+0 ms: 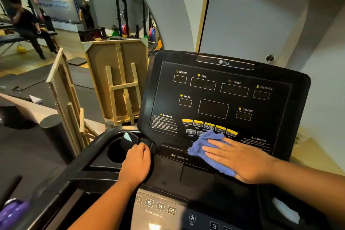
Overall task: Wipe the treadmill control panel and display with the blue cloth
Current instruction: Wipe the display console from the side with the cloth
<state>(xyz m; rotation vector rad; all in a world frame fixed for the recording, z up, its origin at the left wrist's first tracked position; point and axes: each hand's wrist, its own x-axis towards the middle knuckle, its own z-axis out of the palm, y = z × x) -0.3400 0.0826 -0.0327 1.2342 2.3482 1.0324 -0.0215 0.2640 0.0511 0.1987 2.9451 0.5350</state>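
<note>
The black treadmill display [220,97] stands tilted in front of me, with dark readout windows and a row of yellow buttons [197,123] near its lower edge. My right hand [240,160] lies flat, fingers spread, pressing the blue cloth [209,144] against the bottom of the display, over some of the buttons. My left hand [137,164] is curled around the left edge of the console, beside the cup holder [115,153]. The lower control panel [160,207] with numbered keys sits below my arms.
Wooden easels and framed boards [115,80] lean just left of the console. A black foam roller [54,130] stands at the left. A purple object [11,213] lies bottom left. In the mirror behind, a person sits on a bench [28,26].
</note>
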